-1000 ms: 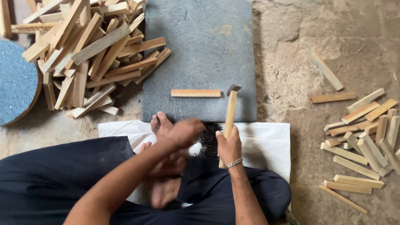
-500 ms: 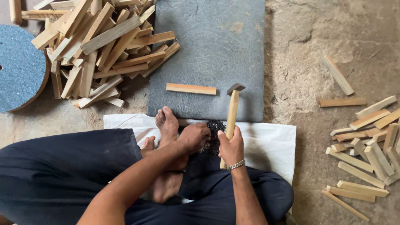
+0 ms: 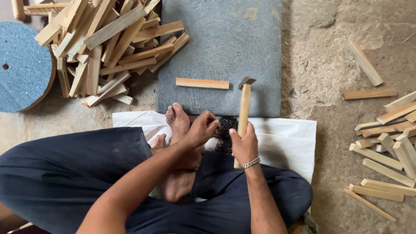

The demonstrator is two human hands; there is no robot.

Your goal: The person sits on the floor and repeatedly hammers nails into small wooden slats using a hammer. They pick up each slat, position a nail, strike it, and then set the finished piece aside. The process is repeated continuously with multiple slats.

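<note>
So the person's sitting cross-legged on a white cloth [image 3: 286,138] spread over a rough dirt floor [image 3: 329,65], bare feet tucked in front. Right hand [image 3: 245,145] is wrapped tight round the wooden handle of a hammer [image 3: 245,106], head pointing away over a dark grey stone slab [image 3: 225,47] that lies flat on the ground just past the cloth. Left hand [image 3: 203,129] has its fingers pinched down into a dark pile of small nails [image 3: 224,130] right at the near edge of the slab. One wooden strip [image 3: 202,83] lies crosswise on the slab, left of the hammer head. Big heap of wooden strips [image 3: 104,47] far left, a blue round disc [image 3: 21,65] beside it, and another scatter of cut pieces [image 3: 385,143] off to the right.
</note>
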